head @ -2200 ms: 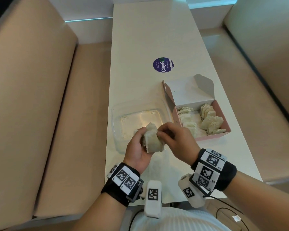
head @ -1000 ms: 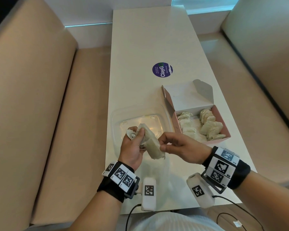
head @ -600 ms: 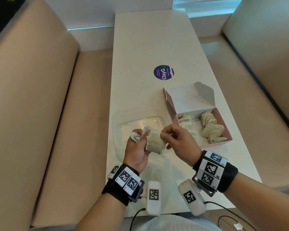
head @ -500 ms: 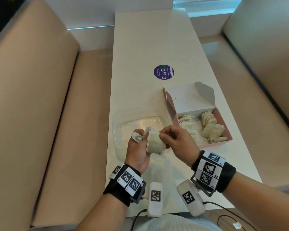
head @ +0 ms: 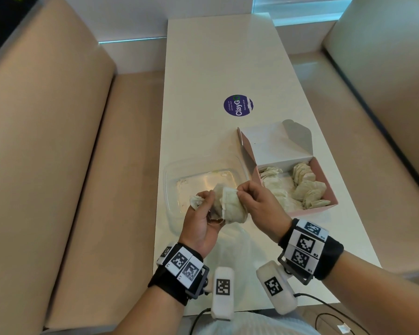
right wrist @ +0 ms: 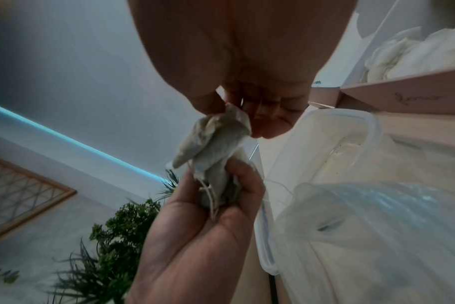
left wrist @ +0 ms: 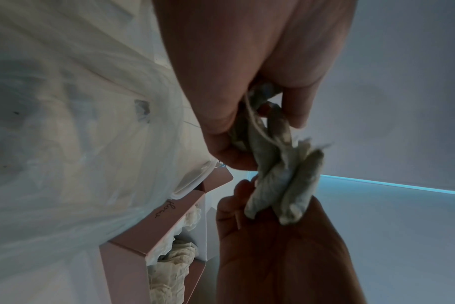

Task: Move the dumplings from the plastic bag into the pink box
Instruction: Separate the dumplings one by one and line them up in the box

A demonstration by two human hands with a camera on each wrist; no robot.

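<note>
Nearest the viewer, a crumpled clear plastic bag [head: 237,247] lies on the white desk [head: 203,76], just below both hands. Above it, the left hand [head: 201,218] has its grip closed around a cluster of pale dumplings [head: 230,209], fingers curled about the lower ends, with loose threads trailing into the palm in the right wrist view; a further scrap of pale wrapper sticks out past its knuckles on the left. The right hand [head: 259,204] meets the cluster from the other side, its grip a pinch of thumb and fingertips [right wrist: 208,107] on the upper edge of one dumpling. The cluster is held above the desk, over the near edge of a clear plastic tray [head: 172,182], which holds only a few crumbs.

Just right of the tray stands the pink box [head: 324,175], its white-lined lid [head: 276,146] tipped back toward the far side. Inside it, more dumplings [head: 307,187] are packed in two groups, one along the left wall and one toward the right wall. Handwritten script marks the box's pink side wall in both wrist views.

Farther along the desk, a round purple sticker [head: 238,105] reading "ClayGo" lies flat. Tan benches [head: 46,141] flank the desk on both sides. The right wrist view shows green plants [right wrist: 112,236] and a lattice panel [right wrist: 16,191] beyond.
</note>
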